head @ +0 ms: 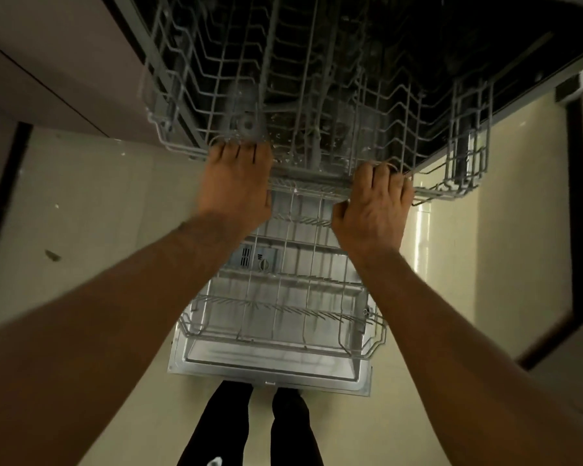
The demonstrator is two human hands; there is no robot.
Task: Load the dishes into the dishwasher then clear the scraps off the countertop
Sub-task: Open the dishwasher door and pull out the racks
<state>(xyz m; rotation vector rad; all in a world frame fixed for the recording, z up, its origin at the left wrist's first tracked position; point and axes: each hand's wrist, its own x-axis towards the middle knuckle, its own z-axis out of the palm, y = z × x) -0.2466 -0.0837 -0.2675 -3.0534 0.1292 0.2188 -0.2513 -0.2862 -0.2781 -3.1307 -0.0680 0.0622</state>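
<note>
Both hands on the upper rack of the open dishwasher

Left hand at 11 o'clock and right hand at 1 o'clock curl their fingers over the upper rack front rim, probably to slide it; the empty lower rack sits at 6 o'clock over the dropped door; no dishes visible

— What carries things here?
— The pale tiled floor, running down both sides of the frame.
— And on it?
— A small dark scrap at the left, some tiny white specks above it, and the person's dark-clad feet at bottom centre, just below the edge of the lowered dishwasher door.
</note>
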